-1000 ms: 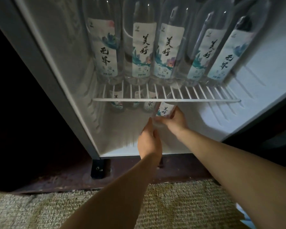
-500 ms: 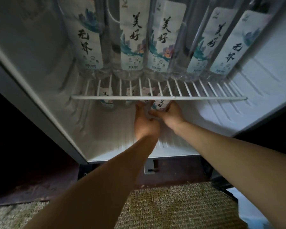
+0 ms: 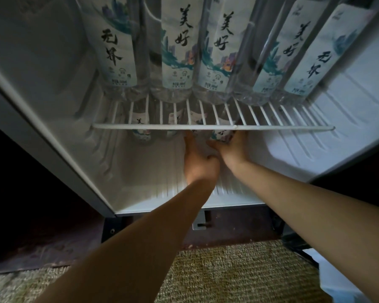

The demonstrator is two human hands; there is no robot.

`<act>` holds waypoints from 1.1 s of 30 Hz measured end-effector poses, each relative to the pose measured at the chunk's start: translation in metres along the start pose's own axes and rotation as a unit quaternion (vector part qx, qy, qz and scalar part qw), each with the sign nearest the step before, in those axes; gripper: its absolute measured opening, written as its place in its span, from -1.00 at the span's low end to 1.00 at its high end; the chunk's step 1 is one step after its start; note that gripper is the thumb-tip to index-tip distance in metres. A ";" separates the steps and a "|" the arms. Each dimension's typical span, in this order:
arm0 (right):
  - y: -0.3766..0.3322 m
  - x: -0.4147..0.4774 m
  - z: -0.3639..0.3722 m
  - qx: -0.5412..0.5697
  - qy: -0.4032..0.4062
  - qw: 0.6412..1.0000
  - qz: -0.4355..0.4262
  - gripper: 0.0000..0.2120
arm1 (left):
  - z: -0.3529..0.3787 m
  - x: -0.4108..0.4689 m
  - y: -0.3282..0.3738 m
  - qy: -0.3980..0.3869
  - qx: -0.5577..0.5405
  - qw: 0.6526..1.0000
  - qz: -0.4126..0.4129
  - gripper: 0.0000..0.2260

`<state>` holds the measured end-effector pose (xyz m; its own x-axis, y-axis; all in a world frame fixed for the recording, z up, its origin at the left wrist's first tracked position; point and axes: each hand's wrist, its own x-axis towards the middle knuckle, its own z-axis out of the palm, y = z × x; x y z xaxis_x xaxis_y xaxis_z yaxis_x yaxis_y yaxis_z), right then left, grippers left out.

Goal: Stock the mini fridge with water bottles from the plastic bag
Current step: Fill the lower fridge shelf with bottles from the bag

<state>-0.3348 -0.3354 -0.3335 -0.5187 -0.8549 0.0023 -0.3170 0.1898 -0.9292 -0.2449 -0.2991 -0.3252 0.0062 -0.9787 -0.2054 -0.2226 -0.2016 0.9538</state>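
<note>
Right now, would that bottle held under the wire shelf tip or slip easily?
Probably tippy: the bottle seems like the tall, narrow upper bottles on the wire shelf, and the left hand and right hand both steady it. Its clear plastic looks smooth, so perhaps slippery.

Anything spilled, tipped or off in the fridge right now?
Nothing stands out. The top-row bottles stand in line on the wire shelf, the lower bottles stand beneath it; the right hand grips a new bottle there, left hand against it. No spill or damage visible.
</note>
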 end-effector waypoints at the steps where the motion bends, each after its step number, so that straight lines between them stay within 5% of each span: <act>1: -0.002 0.002 0.002 -0.004 0.012 1.000 -0.003 -0.18 | 0.000 -0.001 -0.001 -0.001 -0.002 1.000 -0.001 -0.20; 7: -0.004 0.015 -0.003 -0.122 -0.061 0.989 0.056 -0.76 | -0.001 0.001 -0.006 -0.001 0.003 1.000 0.007 -0.16; 10: -0.004 0.020 0.004 -0.115 -0.026 0.992 0.044 -0.70 | 0.000 0.002 -0.007 0.000 0.009 1.000 0.010 -0.14; 14: -0.009 0.024 0.014 -0.121 -0.022 0.992 0.018 -0.38 | 0.000 0.005 -0.008 -0.003 0.005 1.000 -0.007 -0.14; 22: -0.006 0.024 0.009 -0.121 -0.054 0.989 0.069 -0.57 | -0.009 0.007 -0.011 -0.021 0.008 1.000 -0.005 -0.16; 33: 0.017 -0.012 0.008 0.008 0.020 0.997 0.073 -0.36 | -0.019 -0.005 -0.022 -0.017 0.030 0.999 0.018 -0.30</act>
<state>-0.3280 -0.3258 -0.3518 -0.5904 -0.7984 -0.1188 -0.2233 0.3030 -0.9265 -0.2218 -0.2904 -0.3407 -0.0353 -0.9833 -0.1788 -0.2798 -0.1620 0.9463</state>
